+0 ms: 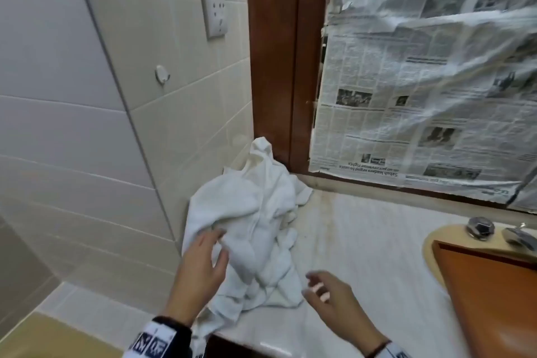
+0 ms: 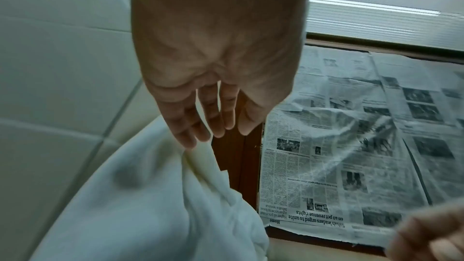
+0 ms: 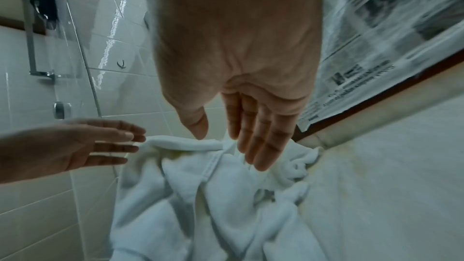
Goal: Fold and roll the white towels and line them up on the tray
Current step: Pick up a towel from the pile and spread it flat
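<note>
Plainly, the crumpled heap of white terry towels (image 1: 255, 229) is one tangled mass at the 9 o'clock end of the pale striped countertop (image 1: 377, 256), pushed into the corner against the cream tiled wall (image 1: 87, 125), with one fold draped over the counter's front edge. The left hand (image 1: 200, 267) reaches in with fingers straight and spread, fingertips (image 2: 191, 142) just touching the heap and gripping nothing; the right hand (image 1: 331, 291) hovers at the heap's 4 o'clock side, fingers relaxed and extended, also holding nothing.

The likely trouble is tangling: lifting one layer could drag the others along, and the fold hanging over the edge could pull the heap off the counter. A careless grab may also take two towels as one. The stained strip of counter along the wood-framed, newspaper-covered mirror (image 1: 421, 81) could soil cloth spread there.

Counts: two hands; one heap, whose number of towels I cannot tell; one orange-brown rectangular tray (image 1: 494, 293) at 3 o'clock, resting over the beige sink basin (image 1: 430, 244), no rolled towels visible on the part in view; two chrome tap fittings (image 1: 479, 227).
</note>
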Motion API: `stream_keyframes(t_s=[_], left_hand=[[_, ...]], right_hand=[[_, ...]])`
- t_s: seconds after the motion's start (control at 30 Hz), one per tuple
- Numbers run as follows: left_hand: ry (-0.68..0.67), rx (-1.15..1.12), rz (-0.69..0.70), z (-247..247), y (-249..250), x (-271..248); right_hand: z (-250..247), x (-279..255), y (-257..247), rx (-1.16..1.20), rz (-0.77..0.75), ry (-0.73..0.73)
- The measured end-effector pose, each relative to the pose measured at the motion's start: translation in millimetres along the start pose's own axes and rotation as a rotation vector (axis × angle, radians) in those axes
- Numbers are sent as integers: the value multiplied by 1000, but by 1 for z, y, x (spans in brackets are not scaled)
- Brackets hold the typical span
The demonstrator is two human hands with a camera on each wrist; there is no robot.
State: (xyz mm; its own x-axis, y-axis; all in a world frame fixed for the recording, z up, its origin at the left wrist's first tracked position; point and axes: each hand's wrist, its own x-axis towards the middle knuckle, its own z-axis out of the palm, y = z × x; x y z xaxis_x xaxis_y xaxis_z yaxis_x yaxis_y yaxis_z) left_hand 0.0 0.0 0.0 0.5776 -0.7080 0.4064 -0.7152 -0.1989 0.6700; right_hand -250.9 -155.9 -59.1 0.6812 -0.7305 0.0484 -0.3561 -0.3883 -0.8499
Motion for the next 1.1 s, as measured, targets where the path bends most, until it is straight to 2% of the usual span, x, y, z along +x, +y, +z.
stream_keyframes(t_s=[0.13, 0.23, 0.33, 0.53, 0.67, 0.77, 0.87, 0.97, 1.1], left_hand=[[84, 197, 104, -5, 5, 47], [-35, 389, 19, 0, 5, 72], [-174, 463, -105, 9, -1, 88], [-173, 438, -198, 19, -16, 85], [-149, 368, -195, 21, -15, 79], [-94, 280, -204, 17, -9, 82], [-25, 241, -81, 10, -3, 96], [-57, 168, 31, 9, 5, 114], [-171, 167, 153, 15, 18, 125]], right_hand=[[12, 66, -26, -101, -64, -31], [23, 109, -46, -164, -106, -27], [36, 148, -59, -248, -137, -61], [65, 195, -70, -187, -53, -122], [71, 206, -73, -29, 8, -43], [63, 204, -77, 80, -30, 47], [43, 193, -87, 195, -90, 50], [16, 177, -101, 236, -176, 7], [-21, 148, -115, 267, -267, -46]])
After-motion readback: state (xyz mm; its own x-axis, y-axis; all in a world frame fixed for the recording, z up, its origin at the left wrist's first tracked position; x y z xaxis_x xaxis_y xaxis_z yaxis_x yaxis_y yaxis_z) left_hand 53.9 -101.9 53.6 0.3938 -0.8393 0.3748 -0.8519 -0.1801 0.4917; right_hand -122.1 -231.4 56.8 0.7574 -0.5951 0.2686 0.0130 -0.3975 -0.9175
